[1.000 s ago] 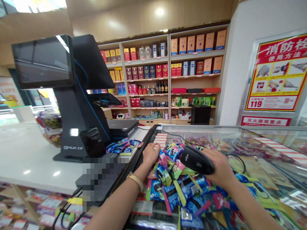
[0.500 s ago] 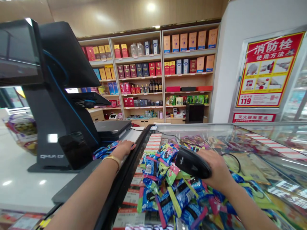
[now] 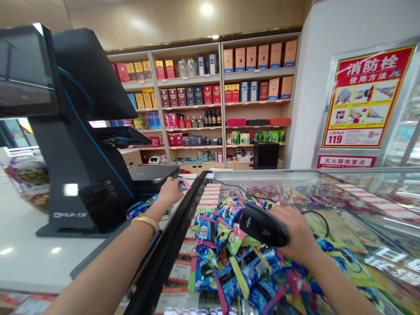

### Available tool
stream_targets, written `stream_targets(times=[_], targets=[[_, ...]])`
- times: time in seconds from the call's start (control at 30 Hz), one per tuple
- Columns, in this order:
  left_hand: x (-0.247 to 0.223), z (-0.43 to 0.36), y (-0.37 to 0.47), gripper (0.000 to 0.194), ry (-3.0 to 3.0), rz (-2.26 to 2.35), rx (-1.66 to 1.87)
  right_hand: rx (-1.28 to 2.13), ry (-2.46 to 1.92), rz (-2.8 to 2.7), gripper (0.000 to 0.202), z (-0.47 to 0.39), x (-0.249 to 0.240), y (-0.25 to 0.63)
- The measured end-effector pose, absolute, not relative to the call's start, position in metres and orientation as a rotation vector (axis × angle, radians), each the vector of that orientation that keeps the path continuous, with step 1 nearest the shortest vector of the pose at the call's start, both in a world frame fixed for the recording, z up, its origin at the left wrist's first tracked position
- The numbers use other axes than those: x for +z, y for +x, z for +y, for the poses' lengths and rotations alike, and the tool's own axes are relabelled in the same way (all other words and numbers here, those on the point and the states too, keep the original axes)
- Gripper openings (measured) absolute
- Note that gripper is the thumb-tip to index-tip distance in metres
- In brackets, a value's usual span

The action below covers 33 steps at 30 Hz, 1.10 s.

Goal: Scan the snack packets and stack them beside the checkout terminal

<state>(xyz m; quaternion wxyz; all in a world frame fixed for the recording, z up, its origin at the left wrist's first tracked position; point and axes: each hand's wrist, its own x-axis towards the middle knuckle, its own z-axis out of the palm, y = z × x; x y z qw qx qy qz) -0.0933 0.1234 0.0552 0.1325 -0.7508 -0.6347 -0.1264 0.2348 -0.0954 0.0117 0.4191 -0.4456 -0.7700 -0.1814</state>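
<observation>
My left hand (image 3: pixel 171 190), a gold bangle on its wrist, pinches a small blue and pink packet (image 3: pixel 182 184) above the counter edge beside the register. Below and left of that hand lie several blue packets (image 3: pixel 139 208) at the register's base. My right hand (image 3: pixel 295 232) is wrapped round a black handheld scanner (image 3: pixel 262 224), whose head points left over a heap of blue, green and pink packets (image 3: pixel 243 267). The heap rests on the glass case. A thin cable runs across the glass behind the scanner.
A black register (image 3: pixel 88 166) stands on the white counter (image 3: pixel 19 258) at left, near a clear bag (image 3: pixel 29 179) of goods. The glass case (image 3: pixel 328 179) fills the right. Shelves (image 3: pixel 193 81) of boxes and bottles and a red poster (image 3: pixel 369 98) are behind.
My left hand has lifted from the packets at the register and moved slightly up, with a small packet now visible in its fingers. My right hand and the scanner have hardly moved.
</observation>
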Motion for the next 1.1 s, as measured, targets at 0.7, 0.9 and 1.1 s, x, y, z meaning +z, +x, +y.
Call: stream_targets(times=[0.7, 0.9, 1.1], targets=[[0.01, 0.007, -0.015, 0.061, -2.751, -1.407, -1.989, -0.488, -1.163, -1.928, 0.022, -0.094, 0.013, 0.233], [0.013, -0.003, -0.017, 0.064, -2.69, -1.29, -1.784, -0.497, -1.179, -1.945, 0.016, -0.097, 0.015, 0.228], [0.016, -0.006, -0.016, 0.062, -2.646, -1.219, -1.666, -0.487, -1.206, -1.969, 0.013, -0.096, 0.016, 0.229]])
